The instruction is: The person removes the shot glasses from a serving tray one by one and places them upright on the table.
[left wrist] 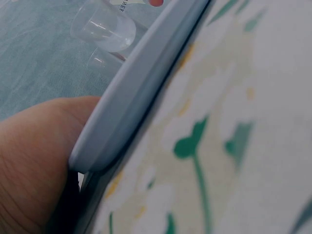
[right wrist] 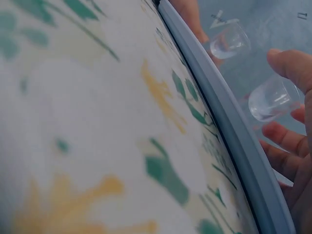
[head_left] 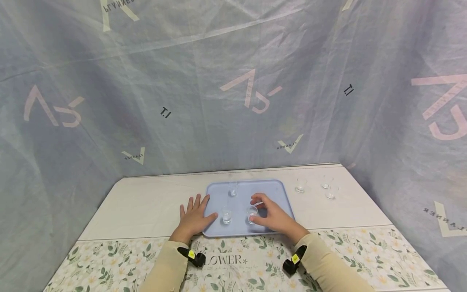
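Three small glasses on the blue tray (head_left: 277, 188): right hand (head_left: 274, 217) fingers curled round the near-right glass (head_left: 251, 213), left hand (head_left: 193, 217) flat, fingers spread, bracing the tray's left edge; best lifted straight, tray steadied

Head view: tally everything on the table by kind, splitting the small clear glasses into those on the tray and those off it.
Blue tray: 1
Clear glasses on the tray: 3: back, front left, front right, which the right hand is holding
Clear glasses off the tray, on the table: 3
Total: 7
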Demonstrator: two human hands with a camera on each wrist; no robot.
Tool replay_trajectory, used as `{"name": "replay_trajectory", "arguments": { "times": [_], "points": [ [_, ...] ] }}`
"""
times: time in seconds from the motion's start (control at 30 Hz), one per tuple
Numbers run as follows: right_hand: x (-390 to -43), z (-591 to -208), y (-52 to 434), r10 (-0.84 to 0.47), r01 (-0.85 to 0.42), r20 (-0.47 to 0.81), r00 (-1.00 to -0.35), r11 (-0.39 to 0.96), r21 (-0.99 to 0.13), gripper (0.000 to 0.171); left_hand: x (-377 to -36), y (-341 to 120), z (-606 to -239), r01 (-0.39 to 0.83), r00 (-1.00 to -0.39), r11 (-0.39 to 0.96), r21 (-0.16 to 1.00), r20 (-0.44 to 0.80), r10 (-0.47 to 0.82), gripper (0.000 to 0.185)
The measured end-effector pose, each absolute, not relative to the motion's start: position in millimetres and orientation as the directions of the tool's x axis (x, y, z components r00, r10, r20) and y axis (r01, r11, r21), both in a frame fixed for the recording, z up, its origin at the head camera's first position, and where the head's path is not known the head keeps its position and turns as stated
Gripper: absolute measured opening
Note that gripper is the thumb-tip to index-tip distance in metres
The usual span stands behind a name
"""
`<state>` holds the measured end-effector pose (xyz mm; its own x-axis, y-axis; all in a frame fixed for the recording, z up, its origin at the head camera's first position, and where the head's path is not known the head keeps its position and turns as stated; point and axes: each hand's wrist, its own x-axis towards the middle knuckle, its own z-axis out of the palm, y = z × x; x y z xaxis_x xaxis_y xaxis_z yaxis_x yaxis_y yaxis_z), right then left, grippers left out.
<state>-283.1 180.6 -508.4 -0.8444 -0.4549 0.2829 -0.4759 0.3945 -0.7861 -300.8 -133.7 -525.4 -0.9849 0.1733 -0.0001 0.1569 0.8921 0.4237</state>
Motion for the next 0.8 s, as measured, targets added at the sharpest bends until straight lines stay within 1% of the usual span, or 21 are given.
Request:
{"name": "replay_trajectory", "arguments": {
  "times": [0.13, 0.3, 0.4, 0.57, 0.8],
  "points": [
    [-280.1, -509.1, 176.5, -0.468, -0.505, 0.3, -0.831, 0.411, -0.759, 0.06, -300.4, -134.0, -523.8, 0.159, -0.985, 0.893, 0.421, 0.003, 0.173, 0.083],
    [-277.9, -511.0, 174.6, -0.467, -0.53, 0.313, -0.827, 0.464, -0.709, 0.041, -299.4, -134.1, -525.3, 0.165, -0.984, 0.888, 0.428, 0.013, 0.176, 0.083],
    [-277.5, -512.4, 174.8, -0.465, -0.533, 0.313, -0.828, 0.479, -0.698, 0.033, -298.1, -134.2, -525.8, 0.171, -0.983, 0.884, 0.435, 0.017, 0.182, 0.085],
    [-276.0, -511.7, 175.0, -0.446, -0.505, 0.296, -0.844, 0.476, -0.72, 0.029, -296.4, -134.2, -524.6, 0.171, -0.983, 0.881, 0.441, 0.016, 0.183, 0.084],
    [-277.0, -512.0, 176.9, -0.43, -0.476, 0.277, -0.859, 0.473, -0.742, 0.027, -297.0, -133.5, -520.7, 0.163, -0.984, 0.89, 0.425, 0.006, 0.177, 0.082]
  ]
}}
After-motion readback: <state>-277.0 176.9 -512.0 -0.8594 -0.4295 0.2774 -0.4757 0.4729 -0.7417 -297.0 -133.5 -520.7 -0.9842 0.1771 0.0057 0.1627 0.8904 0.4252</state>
